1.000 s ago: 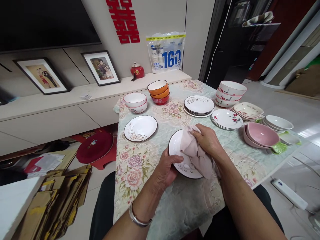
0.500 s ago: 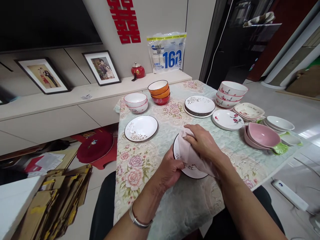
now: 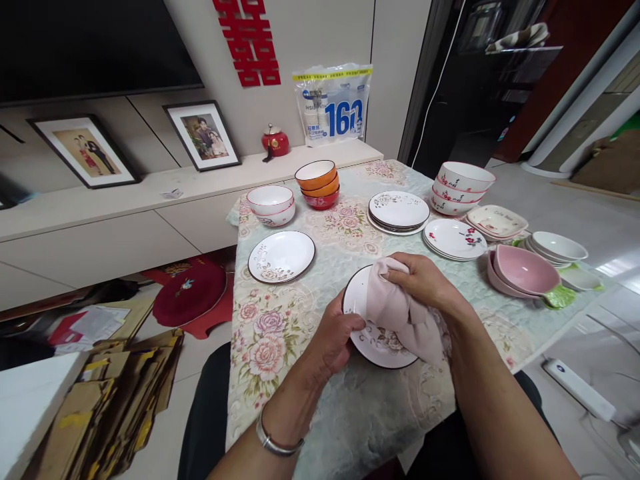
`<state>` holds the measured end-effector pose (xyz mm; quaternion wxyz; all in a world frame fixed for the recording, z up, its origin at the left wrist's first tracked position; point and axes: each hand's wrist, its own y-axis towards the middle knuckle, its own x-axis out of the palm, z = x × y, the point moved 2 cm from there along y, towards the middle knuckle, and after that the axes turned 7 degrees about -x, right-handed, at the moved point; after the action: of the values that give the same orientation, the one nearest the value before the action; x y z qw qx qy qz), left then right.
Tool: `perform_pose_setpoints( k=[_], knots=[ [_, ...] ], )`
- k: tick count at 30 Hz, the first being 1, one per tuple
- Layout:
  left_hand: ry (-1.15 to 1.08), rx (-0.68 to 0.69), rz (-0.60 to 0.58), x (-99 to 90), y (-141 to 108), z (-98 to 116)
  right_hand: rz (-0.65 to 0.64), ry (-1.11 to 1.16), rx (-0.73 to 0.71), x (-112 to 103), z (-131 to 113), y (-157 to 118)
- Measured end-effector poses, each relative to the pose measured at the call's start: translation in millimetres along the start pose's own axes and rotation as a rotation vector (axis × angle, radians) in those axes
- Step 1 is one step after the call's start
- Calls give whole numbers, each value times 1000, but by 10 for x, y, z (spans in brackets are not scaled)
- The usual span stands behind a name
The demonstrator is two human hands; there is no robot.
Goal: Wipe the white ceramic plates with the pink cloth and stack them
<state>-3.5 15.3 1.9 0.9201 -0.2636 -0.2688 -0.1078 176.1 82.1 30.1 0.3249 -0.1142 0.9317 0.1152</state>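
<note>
Dark-rimmed plate in the left hand, cloth on it in the right

Head view: the left hand [image 3: 343, 335] grips the dark-rimmed plate [image 3: 384, 348] at its near-left edge, thumb on the face, other fingers mostly hidden underneath. The right hand [image 3: 423, 283] is closed around a bunched pale pink cloth [image 3: 393, 303], which lies against the plate's face and hangs over its right side. The plate is tilted, above the near part of the table; can't tell if its lower edge touches the tablecloth [image 3: 270, 393]. Brown floral print shows below the cloth. Metal bracelet [image 3: 280, 441] on the left wrist.

Around it: similar single plate [image 3: 287, 253] flat on the tablecloth, left of the hands. Behind that, two nested white bowls [image 3: 270, 197]; just beside them, orange bowls [image 3: 317, 175] stacked on a red bowl [image 3: 323, 201]. Beyond the right hand, a stack of dark-rimmed plates [image 3: 400, 210], then a stack of red-flowered plates [image 3: 455, 237]. Tall stack of white bowls [image 3: 463, 179] behind those. Far right: squarish dishes [image 3: 495, 220], pink leaf-shaped bowls [image 3: 527, 268], small white bowls [image 3: 559, 245].
</note>
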Motion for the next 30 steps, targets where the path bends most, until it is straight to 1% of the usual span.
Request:
perform_pose_setpoints(
  k=[4,7,9,17,23,30],
  knots=[
    [67,47,128,-71,12,14,-64,309,35,-10,-50,-58],
    [134,72,231,-125,9,44,-89,403,63,22,-111,-76],
    [172,77,260,-156,8,69,-100,429,81,48,-144,-81],
    [236,48,224,-227,10,131,-111,477,116,73,-232,-111],
    [277,78,250,-236,13,122,-111,462,81,71,-274,-97],
    [288,65,273,-238,16,117,-107,462,97,80,-264,-102]
  ],
)
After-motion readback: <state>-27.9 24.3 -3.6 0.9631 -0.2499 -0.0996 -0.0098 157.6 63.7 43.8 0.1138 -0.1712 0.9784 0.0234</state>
